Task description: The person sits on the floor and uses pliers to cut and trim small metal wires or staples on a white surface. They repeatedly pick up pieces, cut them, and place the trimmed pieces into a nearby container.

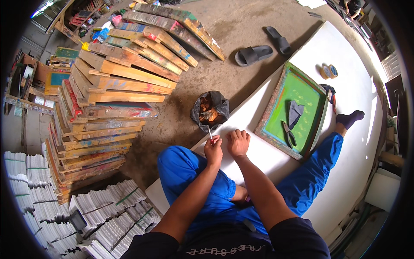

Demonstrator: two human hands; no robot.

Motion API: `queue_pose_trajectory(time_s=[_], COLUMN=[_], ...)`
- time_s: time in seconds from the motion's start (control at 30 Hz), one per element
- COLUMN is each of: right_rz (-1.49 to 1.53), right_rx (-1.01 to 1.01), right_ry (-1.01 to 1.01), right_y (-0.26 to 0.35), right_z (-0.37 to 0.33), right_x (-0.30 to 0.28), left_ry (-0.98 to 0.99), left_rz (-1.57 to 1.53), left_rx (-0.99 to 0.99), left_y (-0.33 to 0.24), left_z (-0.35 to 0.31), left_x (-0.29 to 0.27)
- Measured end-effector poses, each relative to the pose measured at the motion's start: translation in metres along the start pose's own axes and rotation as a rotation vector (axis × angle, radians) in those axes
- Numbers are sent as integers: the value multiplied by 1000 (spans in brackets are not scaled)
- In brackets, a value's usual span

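My left hand (213, 151) is closed around a slim tool (211, 132) with a red handle and a thin pale shaft, whose tip points at a black plastic bag (199, 113). Brown scraps (208, 113) lie inside the bag. Beside it, my right hand (238, 142) rests with curled fingers near the edge of the white tabletop (340, 155); what it holds, if anything, is hidden. To the right lies a wooden frame (271, 100) with green mesh. Pliers (289, 134) and a dark grey cloth (294, 114) lie on the mesh.
Two tape rolls (328, 71) and a dark item with an orange-red part (331, 94) sit beyond the frame. Black sandals (253, 55) are on the floor. Stacked wooden frames (125, 77) curve along the left, above bundled white sheets (112, 198). My blue-trousered leg (312, 172) stretches across the tabletop.
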State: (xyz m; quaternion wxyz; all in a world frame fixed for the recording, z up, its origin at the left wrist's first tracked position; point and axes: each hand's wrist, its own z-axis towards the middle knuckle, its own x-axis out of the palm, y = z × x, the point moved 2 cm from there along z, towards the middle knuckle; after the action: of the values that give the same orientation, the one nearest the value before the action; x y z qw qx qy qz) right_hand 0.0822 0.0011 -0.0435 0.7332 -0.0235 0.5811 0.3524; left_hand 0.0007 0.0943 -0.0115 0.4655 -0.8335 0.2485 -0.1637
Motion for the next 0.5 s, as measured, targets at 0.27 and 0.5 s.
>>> queue_pose_trajectory(time_s=[0.27,0.5], right_rz=[-74,232], right_rx=[-107,159], right_ry=[163,188], right_y=[1,-11], right_z=[15,43], right_x=[-1,-23], left_ry=[15,3], left_rz=[-44,-93], left_rx=[46,116], left_y=[14,9], left_z=[8,4], left_x=[-5,-4])
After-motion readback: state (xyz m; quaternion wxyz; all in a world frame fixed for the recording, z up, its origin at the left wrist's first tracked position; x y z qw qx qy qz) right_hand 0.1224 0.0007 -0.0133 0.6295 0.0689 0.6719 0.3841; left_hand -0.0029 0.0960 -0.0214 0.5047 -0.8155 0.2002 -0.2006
